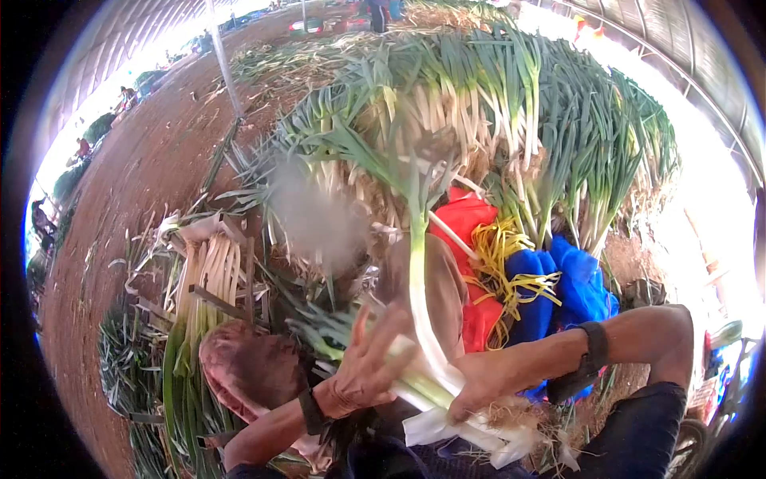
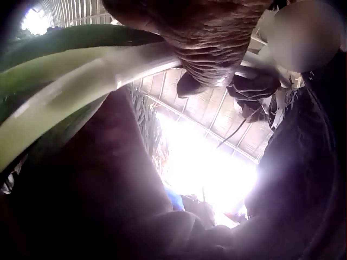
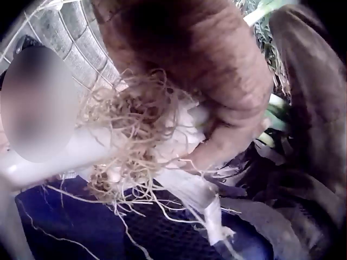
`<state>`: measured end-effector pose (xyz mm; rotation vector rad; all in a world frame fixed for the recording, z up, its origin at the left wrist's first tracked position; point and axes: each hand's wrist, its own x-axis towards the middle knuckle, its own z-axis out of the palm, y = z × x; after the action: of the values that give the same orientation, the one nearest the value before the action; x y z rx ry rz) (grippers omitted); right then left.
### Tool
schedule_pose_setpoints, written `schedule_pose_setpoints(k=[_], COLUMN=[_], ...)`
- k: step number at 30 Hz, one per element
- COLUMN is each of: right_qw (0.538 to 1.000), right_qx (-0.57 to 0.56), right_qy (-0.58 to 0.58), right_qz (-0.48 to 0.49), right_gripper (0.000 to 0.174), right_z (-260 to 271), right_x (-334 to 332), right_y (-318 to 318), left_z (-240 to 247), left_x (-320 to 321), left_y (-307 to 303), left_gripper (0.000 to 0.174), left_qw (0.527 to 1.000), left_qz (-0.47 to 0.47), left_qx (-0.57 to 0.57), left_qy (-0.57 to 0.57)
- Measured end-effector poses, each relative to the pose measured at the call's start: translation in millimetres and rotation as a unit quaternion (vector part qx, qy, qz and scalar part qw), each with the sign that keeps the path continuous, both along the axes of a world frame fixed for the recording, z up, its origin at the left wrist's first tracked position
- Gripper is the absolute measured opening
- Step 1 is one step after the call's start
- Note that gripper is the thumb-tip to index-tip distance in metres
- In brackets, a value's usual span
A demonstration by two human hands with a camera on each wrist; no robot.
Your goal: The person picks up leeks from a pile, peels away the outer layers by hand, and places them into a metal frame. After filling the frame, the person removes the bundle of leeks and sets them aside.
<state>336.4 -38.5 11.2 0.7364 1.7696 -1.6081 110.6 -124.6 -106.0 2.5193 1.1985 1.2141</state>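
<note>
My right hand (image 1: 487, 379) grips a long leek (image 1: 418, 279) near its rooted end; the white stalk rises and its green leaves point away from me. Fine tangled roots (image 3: 130, 135) hang beside the curled fingers in the right wrist view. My left hand (image 1: 371, 363) is raised over several other leeks (image 1: 423, 391) across my lap, its fingers spread and slightly blurred. In the left wrist view the left hand (image 2: 211, 38) is close above a pale stalk (image 2: 81, 81); whether it touches the stalk I cannot tell.
Large heaps of leeks (image 1: 590, 144) stand ahead. Red cloth (image 1: 471, 219), yellow ties (image 1: 499, 239) and blue bundles (image 1: 582, 279) lie ahead to the right. At the left, a bundle of leeks (image 1: 215, 271) rests in a frame (image 1: 250, 279) on brown ground (image 1: 104, 263).
</note>
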Motion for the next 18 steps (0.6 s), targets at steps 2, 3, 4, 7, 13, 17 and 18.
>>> schedule_pose_setpoints(k=[2,3,4,7,13,17,18], right_qw=[0.999,0.999,0.999,0.995,0.977,0.954,0.933], right_qx=[-0.031,-0.032,-0.032,0.047,0.126,0.165,0.188], right_qy=[-0.020,0.012,0.011,-0.013,-0.032,0.238,0.303], right_qz=[-0.004,0.011,0.013,0.089,0.167,0.081,0.052], right_gripper=[0.041,0.045,0.045,0.055,0.065,0.060,0.059], right_z=[-7,5,13,49,116,142,146], right_x=[0,1,4,0,-10,-25,-36], right_y=[-4,-3,-1,8,41,66,71], left_z=[2,5,10,33,74,87,87], left_x=[4,7,8,19,37,32,26], left_y=[-2,-1,1,7,22,61,66], left_gripper=[0.067,0.067,0.067,0.070,0.104,0.095,0.081], left_qw=[0.997,0.997,0.998,0.998,0.996,0.983,0.971], left_qz=[0.015,0.016,0.017,0.008,-0.040,0.010,0.010], left_qx=[0.011,0.010,0.035,0.062,0.050,0.103,0.107], left_qy=[-0.076,-0.076,-0.058,-0.020,-0.064,-0.153,-0.211])
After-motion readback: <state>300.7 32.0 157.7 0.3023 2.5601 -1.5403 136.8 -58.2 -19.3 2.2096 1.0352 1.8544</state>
